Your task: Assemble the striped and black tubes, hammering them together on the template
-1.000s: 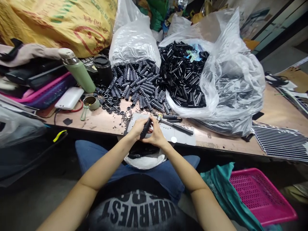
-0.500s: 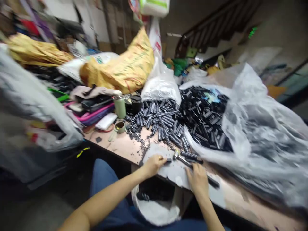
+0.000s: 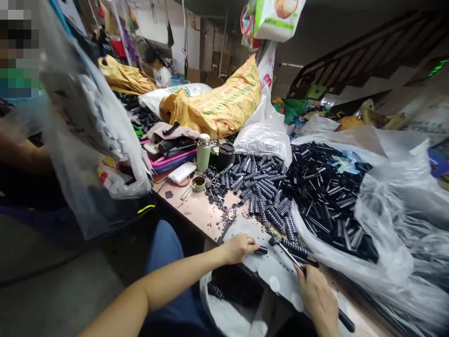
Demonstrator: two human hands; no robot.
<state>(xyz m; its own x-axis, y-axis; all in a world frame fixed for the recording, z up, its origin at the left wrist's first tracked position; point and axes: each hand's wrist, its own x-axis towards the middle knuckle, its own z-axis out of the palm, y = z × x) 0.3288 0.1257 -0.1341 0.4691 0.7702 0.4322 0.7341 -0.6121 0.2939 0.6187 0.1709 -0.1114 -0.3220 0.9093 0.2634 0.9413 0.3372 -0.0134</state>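
Note:
My left hand (image 3: 239, 248) is closed around a short black tube-like piece (image 3: 261, 250) over a grey sheet (image 3: 245, 228) at the table's edge. To its right, my right hand (image 3: 318, 292) grips a hammer (image 3: 288, 252) with a dark head, a metal shaft and a black handle that sticks out behind the hand. The hammer's head is just right of the black piece, apart from it. Beside the head lies a ribbed black cylinder (image 3: 295, 247). Behind the sheet is a heap of ribbed black cylinders (image 3: 266, 182), with small dark bits scattered in front.
A plastic bag of smooth black pieces (image 3: 326, 196) lies open on the right. Left on the table stand a green flask (image 3: 203, 153), a black jar (image 3: 225, 156), a small tin (image 3: 198, 183) and a white box (image 3: 182, 172). Below the edge hangs a white-lined bin (image 3: 228, 320).
The camera view has swung left, so everything sits further right and lower. The hammer's head has lifted a little beside the black piece. Both hands keep their holds.

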